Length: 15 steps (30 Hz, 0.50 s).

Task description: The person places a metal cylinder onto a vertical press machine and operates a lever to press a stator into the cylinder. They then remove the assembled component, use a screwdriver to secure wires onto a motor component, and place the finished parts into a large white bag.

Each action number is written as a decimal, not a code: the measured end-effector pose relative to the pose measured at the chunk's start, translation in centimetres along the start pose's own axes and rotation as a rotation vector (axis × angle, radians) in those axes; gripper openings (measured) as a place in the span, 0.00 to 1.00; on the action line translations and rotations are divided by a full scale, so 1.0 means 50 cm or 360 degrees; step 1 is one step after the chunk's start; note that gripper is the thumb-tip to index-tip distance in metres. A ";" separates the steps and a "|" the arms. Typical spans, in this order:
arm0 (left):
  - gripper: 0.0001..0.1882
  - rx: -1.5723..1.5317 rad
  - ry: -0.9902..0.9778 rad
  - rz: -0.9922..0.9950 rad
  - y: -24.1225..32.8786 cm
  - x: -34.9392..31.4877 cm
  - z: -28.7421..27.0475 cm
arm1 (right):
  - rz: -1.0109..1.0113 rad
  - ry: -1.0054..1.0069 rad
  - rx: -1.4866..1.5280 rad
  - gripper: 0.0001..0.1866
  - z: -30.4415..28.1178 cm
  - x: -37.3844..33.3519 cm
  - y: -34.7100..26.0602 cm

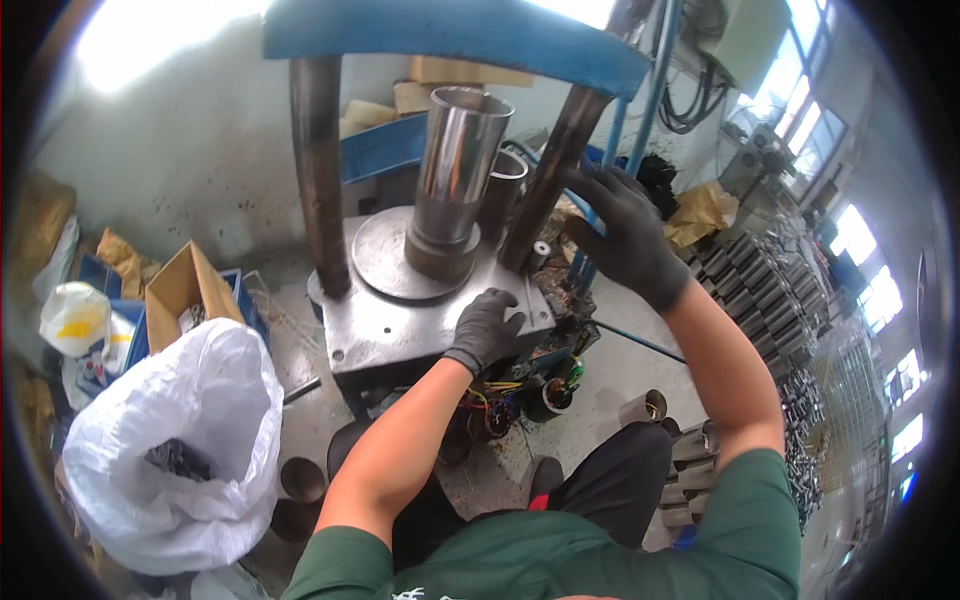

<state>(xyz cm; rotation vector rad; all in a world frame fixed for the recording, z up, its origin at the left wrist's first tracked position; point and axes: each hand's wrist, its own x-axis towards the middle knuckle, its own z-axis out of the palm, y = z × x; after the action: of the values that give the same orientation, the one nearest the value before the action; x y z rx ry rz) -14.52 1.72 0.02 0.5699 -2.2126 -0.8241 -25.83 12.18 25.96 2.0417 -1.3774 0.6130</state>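
A shiny metal cylinder (461, 150) stands upright on a darker ring-shaped base (441, 250), which rests on a round steel plate (375, 255) on the press table (360, 330). My left hand (487, 330), in a dark glove, is over the table's front edge, apart from the cylinder. Its fingers are loosely bent, the thumb stands away from them, and nothing shows between them. Raised beside the press's right column (555, 165) is my gloved right hand (630, 240), fingers and thumb spread. Whether its fingertips touch anything behind them, I cannot tell.
A blue crossbeam (450, 42) spans the press columns. On the left stand a white woven sack (120, 430) and a cardboard box (185, 290). Wound motor parts with coloured wires (550, 397) sit below the table. Metal cylinders (765, 295) are stacked at the right.
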 end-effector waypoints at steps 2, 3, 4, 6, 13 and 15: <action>0.19 -0.0186 0.0212 0.0040 -0.036 0.015 0.025 | -0.0186 0.0281 -0.0026 0.23 0.106 0.120 0.060; 0.18 -0.0344 0.0223 -0.0110 -0.041 0.024 0.033 | -0.0039 0.0145 0.0092 0.21 0.142 0.169 0.070; 0.18 -0.0523 0.0208 -0.0245 -0.032 0.037 0.053 | -0.0161 0.0423 0.0104 0.17 0.186 0.205 0.099; 0.19 -0.0838 0.0312 -0.0307 -0.077 0.060 0.096 | -0.0420 -0.0060 -0.0481 0.11 0.238 0.291 0.159; 0.19 -0.1933 0.0417 -0.0718 -0.119 0.076 0.047 | 0.0320 -0.1034 0.0114 0.42 0.225 0.309 0.131; 0.19 -0.2085 0.0407 -0.0732 -0.109 0.081 0.033 | 0.0370 -0.1432 0.0119 0.37 0.194 0.297 0.108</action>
<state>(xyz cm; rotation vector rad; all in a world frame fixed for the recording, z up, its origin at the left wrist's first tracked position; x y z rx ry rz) -17.56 -3.87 -2.85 0.4369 -0.9251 -2.0045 -25.14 -5.88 30.02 2.3398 -2.1212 -0.2382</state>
